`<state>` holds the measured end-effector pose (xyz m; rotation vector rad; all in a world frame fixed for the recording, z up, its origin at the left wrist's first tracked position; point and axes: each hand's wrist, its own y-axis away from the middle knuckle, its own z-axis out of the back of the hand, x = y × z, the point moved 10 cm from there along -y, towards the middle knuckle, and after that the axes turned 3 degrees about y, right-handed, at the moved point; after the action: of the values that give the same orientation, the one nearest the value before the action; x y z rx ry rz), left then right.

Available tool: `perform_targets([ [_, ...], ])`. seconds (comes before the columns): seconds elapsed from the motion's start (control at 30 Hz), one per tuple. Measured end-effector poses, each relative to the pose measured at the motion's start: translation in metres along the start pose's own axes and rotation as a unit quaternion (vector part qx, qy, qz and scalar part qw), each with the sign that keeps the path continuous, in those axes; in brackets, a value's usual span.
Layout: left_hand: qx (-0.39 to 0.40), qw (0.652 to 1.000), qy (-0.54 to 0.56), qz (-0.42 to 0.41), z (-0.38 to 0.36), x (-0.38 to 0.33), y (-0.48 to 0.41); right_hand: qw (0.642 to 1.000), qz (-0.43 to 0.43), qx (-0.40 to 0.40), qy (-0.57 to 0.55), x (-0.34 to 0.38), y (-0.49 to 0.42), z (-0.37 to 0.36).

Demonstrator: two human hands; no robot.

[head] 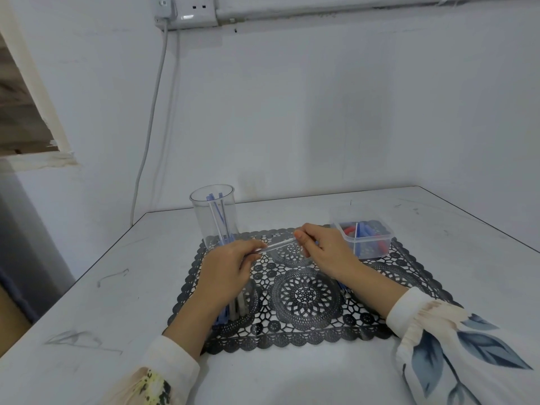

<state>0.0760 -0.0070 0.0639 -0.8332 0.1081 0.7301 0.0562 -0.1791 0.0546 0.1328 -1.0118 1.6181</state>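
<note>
A clear pen barrel (276,246) is held level above a black lace mat (304,296). My left hand (226,266) pinches its near left end. My right hand (324,248) pinches its far right end with curled fingers. A tall clear cup (214,216) stands at the mat's back left corner with a few blue-capped pens upright inside. Under my left wrist lie several pens (233,309), grey and blue, partly hidden by the hand.
A clear divided plastic box (363,238) with blue and red caps or pen parts sits at the mat's back right. The white table (117,302) meets a white wall behind. A grey cable (152,118) hangs from a wall socket (190,10).
</note>
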Motion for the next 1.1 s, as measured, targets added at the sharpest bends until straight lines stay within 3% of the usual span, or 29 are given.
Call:
perform_targets([
  [0.33,-0.021,0.999,0.002,-0.029,0.006,-0.003,-0.001,0.999,0.009,0.026,-0.016,0.009,0.002,-0.007],
  [0.47,-0.062,0.997,0.007,-0.048,0.017,-0.005,-0.001,0.988,-0.090,0.044,-0.118,0.000,0.004,-0.017],
  [0.63,-0.097,0.994,-0.009,-0.054,0.029,-0.004,-0.001,0.932,-0.216,0.073,-0.281,-0.004,0.016,-0.036],
  [0.9,-0.125,0.986,-0.066,-0.090,0.039,-0.012,-0.001,0.877,-0.342,0.102,-0.321,-0.018,0.034,-0.059],
  [1.0,-0.146,0.985,-0.069,-0.067,0.051,-0.008,-0.002,0.905,-0.310,0.075,-0.280,-0.019,0.031,-0.052],
  [1.1,-0.134,0.990,-0.052,0.011,0.056,0.010,-0.003,0.985,-0.153,0.063,-0.044,-0.002,0.019,-0.039],
])
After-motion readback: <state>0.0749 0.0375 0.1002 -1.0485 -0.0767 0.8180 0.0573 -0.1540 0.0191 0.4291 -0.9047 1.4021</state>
